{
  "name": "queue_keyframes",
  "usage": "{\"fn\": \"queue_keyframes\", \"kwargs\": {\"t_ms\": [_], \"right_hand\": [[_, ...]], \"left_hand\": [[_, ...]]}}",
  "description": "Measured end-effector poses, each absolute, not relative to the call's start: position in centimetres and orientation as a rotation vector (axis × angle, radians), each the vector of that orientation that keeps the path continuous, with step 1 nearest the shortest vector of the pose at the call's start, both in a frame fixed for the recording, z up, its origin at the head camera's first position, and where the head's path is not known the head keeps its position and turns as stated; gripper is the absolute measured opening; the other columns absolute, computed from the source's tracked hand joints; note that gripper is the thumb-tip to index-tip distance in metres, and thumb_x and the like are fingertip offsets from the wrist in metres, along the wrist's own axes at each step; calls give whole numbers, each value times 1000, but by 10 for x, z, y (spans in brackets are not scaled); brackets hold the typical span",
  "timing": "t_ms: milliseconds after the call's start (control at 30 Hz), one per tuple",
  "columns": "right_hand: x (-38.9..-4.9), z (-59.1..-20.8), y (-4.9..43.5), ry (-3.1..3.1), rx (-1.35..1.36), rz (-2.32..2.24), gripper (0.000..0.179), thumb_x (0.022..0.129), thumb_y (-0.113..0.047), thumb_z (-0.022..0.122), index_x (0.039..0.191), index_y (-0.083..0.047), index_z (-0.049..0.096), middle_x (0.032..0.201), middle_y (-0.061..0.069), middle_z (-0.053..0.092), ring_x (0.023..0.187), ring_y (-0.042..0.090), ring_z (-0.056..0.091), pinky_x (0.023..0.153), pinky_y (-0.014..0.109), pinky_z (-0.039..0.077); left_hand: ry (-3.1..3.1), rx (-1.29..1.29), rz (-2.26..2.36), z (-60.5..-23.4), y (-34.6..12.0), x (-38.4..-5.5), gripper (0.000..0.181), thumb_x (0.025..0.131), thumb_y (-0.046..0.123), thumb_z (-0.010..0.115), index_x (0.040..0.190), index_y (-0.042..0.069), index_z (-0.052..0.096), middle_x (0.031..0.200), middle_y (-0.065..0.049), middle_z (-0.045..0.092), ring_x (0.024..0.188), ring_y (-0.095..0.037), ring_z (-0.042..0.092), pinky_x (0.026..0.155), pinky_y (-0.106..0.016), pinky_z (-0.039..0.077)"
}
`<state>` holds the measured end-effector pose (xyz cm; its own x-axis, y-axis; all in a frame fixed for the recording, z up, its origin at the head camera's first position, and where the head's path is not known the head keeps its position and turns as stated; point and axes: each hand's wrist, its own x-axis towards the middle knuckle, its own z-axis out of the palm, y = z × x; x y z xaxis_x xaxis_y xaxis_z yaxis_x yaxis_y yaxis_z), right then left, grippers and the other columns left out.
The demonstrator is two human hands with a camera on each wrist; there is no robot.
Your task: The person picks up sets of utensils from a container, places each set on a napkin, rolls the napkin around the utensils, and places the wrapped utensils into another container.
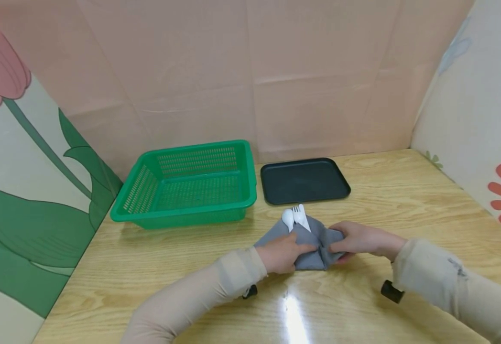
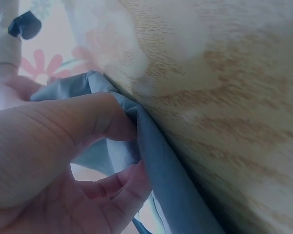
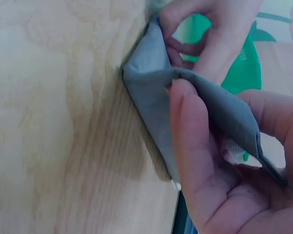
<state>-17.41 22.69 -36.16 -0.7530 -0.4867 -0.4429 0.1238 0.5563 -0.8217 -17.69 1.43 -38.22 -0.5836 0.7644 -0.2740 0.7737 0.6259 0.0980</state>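
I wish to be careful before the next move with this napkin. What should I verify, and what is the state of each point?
1. White spoon, fork and knife showing beyond the gray napkin: ok.
2. Their covered ends lying straight: cannot tell, the napkin hides them.
3. Left hand touching the napkin: ok.
4. Right hand gripping the right flap: ok.
5. Flap lying flat: not ok, lifted in the right hand.
6. Green basket apart from both hands: ok.

The head view looks forward and down from above the near side of the tabletop (image 1: 405, 205). Left wrist view faces rightward, right wrist view leftward, both close and tilted; they share the grey cloth (image 1: 310, 262), left hand (image 1: 279, 253) and right hand (image 1: 359, 238).
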Motion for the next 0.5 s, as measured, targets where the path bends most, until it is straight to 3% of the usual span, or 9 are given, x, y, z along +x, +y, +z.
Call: {"fn": "queue_keyframes", "kwargs": {"t_ms": [300, 500], "right_hand": [[-171, -366, 215, 2167, -266, -1237, 55, 87, -6, 58, 130, 18, 35, 106, 19, 54, 86, 18, 62, 73, 33, 56], [-171, -370, 210, 2163, -239, -1235, 55, 87, -7, 58, 131, 19, 35, 113, 22, 52, 90, 19, 61, 75, 34, 56]], "left_hand": [[2562, 1243, -35, -383, 14, -178, 63, 84, 16, 68, 140, 29, 41, 127, -14, 52, 94, -15, 59, 73, -20, 47], [2539, 1241, -19, -382, 14, -180, 61, 84, 17, 68, 139, 27, 43, 127, -13, 52, 97, -15, 58, 76, -20, 47]]}}
